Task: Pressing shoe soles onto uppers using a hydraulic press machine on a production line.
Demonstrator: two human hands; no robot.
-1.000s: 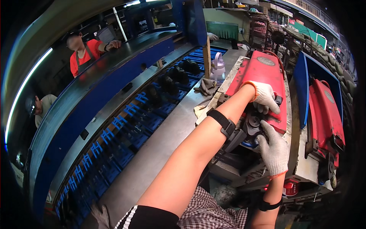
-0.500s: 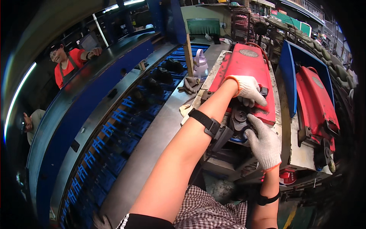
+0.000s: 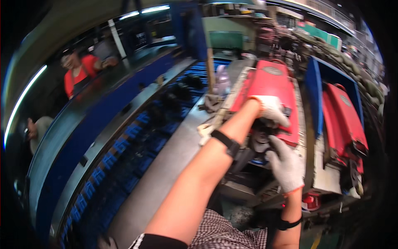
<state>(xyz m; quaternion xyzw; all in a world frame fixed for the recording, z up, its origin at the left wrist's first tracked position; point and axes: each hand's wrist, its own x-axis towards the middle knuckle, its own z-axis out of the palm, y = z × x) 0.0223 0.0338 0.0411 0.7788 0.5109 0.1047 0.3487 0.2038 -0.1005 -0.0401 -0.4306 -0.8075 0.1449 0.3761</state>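
A red machine housing (image 3: 271, 85) lies lengthwise on the workbench in front of me. My left hand (image 3: 271, 110), in a white knit glove with a black band on the wrist, rests on the near edge of the red housing, fingers curled over it. Just below, my right hand (image 3: 286, 166), also gloved, reaches up to the dark round metal part (image 3: 259, 139) under the housing's near end. Whether its fingers close on that part is hidden.
A second red housing (image 3: 344, 114) lies to the right behind a blue divider (image 3: 314, 97). A grey bench strip (image 3: 174, 157) and a blue conveyor with dark parts (image 3: 137, 133) run on my left. A person in red (image 3: 78, 72) stands beyond it; a plastic bottle (image 3: 222, 81) stands farther back.
The view has swung a little rightward. My left hand has stayed on the red housing, and my right hand has kept close under it at the dark part.
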